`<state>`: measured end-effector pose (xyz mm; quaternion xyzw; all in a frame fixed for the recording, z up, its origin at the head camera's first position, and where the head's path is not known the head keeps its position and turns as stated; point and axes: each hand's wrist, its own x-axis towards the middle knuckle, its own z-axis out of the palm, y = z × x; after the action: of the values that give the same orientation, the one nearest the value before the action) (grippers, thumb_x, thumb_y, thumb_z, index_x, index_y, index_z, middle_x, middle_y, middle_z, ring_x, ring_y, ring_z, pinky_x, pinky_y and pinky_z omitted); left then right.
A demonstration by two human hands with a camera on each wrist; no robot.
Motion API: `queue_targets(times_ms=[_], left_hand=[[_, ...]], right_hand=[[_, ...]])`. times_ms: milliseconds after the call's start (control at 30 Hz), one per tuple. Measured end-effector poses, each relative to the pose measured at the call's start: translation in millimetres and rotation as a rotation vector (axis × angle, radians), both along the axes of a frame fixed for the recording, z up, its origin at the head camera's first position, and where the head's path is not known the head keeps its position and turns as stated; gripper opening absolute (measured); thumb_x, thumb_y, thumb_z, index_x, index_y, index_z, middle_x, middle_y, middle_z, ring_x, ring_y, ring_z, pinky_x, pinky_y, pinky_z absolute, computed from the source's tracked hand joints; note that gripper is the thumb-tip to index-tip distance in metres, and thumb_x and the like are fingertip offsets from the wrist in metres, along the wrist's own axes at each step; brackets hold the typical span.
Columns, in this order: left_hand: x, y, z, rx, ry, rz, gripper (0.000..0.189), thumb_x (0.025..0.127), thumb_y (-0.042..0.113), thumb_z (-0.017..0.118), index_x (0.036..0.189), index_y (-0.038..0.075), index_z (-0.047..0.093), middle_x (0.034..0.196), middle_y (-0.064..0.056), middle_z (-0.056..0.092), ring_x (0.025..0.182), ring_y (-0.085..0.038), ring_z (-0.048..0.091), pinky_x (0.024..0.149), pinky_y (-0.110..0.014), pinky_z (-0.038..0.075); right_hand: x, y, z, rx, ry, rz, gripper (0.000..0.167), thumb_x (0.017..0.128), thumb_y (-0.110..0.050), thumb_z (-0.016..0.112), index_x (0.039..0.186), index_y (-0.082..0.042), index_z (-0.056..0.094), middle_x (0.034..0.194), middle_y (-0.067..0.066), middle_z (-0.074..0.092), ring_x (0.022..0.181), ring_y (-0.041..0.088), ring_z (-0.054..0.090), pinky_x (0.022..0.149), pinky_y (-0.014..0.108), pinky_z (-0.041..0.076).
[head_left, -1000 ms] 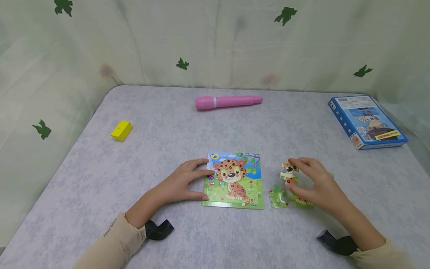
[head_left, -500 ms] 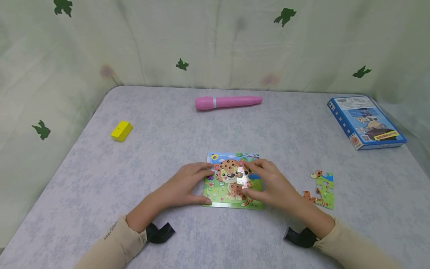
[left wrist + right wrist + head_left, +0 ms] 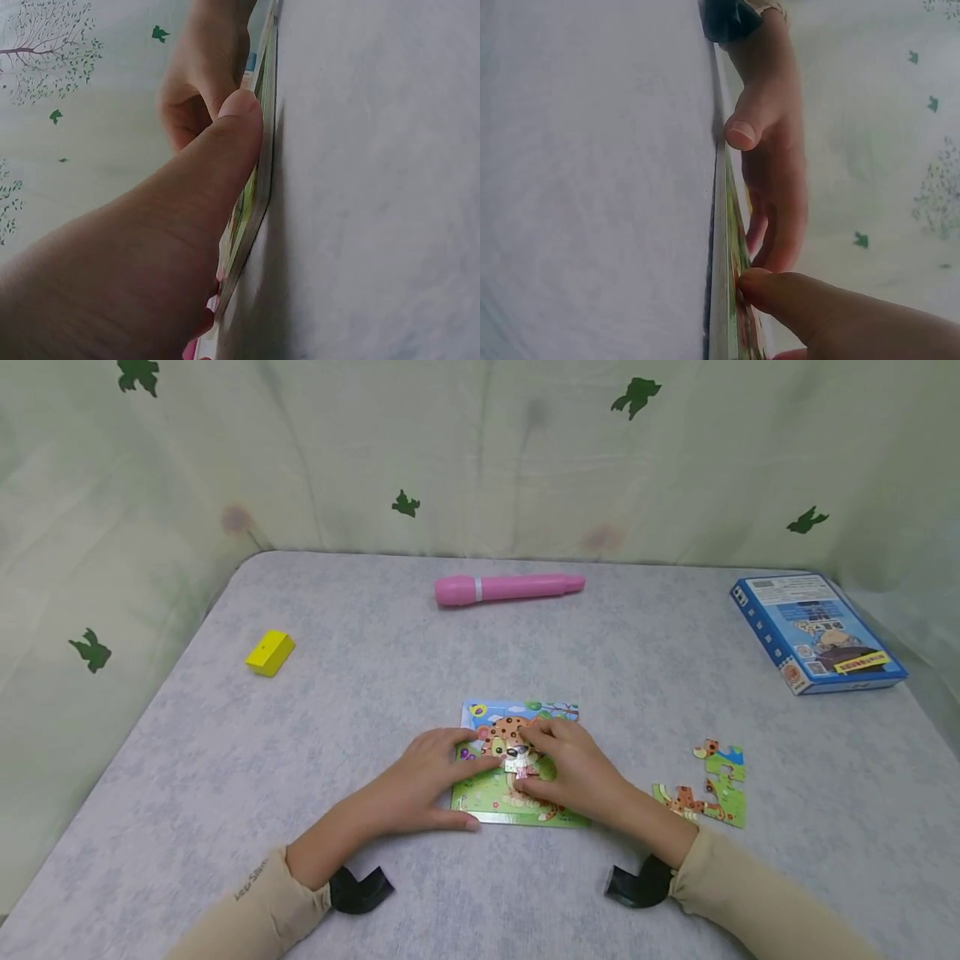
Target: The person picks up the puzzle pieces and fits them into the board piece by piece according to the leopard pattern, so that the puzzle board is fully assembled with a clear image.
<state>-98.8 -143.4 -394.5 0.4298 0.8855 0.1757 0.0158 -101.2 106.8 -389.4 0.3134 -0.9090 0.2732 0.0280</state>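
A square jigsaw puzzle board (image 3: 491, 817) with a cartoon leopard lies on the table in the head view. Over its middle, my right hand (image 3: 581, 770) pinches a small jigsaw piece (image 3: 517, 762) between thumb and fingers, with part of the leopard's face on it. My left hand (image 3: 420, 782) rests along the board's left side. Its fingers are stretched out, one fingertip close to the piece and the thumb at the near edge. In the left wrist view the left thumb (image 3: 240, 105) lies at the board's rim. The right thumb (image 3: 757, 281) is low over the board in the right wrist view.
Several loose jigsaw pieces (image 3: 727, 802) lie right of the board, partly behind the right forearm. Farther back are a pink microphone-shaped toy (image 3: 525, 587), a yellow block (image 3: 271, 652) at left and a blue box (image 3: 821, 631) at right. A curtain (image 3: 480, 460) hangs behind the table.
My right hand has carried the piece left from beside the loose pieces to over the board's middle. My left hand has shifted slightly right, its index finger farther over the board.
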Motion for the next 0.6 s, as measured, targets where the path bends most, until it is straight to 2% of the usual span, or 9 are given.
queue_targets(times_ms=[167,433,600], left_hand=[[4.3,2.4,-0.3,-0.041,0.021,-0.002,0.068,0.076,0.067,0.050,0.135,0.036,0.039,0.140,-0.013,0.025,0.127,-0.026,0.021,0.100,-0.045,0.018],[5.8,3.2,0.6,-0.045,0.010,0.010,0.066,0.076,0.066,0.049,0.135,0.037,0.040,0.142,-0.011,0.022,0.128,-0.024,0.018,0.101,-0.044,0.016],[5.3,3.6,-0.3,-0.025,-0.039,0.038,0.066,0.075,0.067,0.051,0.134,0.038,0.040,0.143,-0.007,0.021,0.128,-0.022,0.017,0.101,-0.044,0.015]], right_hand=[[-1.6,-2.2,0.2,0.032,0.002,0.009,0.062,0.072,-0.036,0.074,0.121,-0.002,0.057,0.110,0.008,0.052,0.101,0.023,0.045,0.089,0.041,0.034],[-3.9,-3.2,8.3,0.101,-0.046,0.033,0.063,0.073,-0.042,0.072,0.122,-0.005,0.057,0.107,0.003,0.050,0.098,0.020,0.044,0.086,0.044,0.033],[-6.0,6.4,11.7,0.060,-0.201,0.063,0.067,0.076,-0.042,0.069,0.131,-0.011,0.048,0.122,0.006,0.042,0.111,0.024,0.037,0.092,0.047,0.028]])
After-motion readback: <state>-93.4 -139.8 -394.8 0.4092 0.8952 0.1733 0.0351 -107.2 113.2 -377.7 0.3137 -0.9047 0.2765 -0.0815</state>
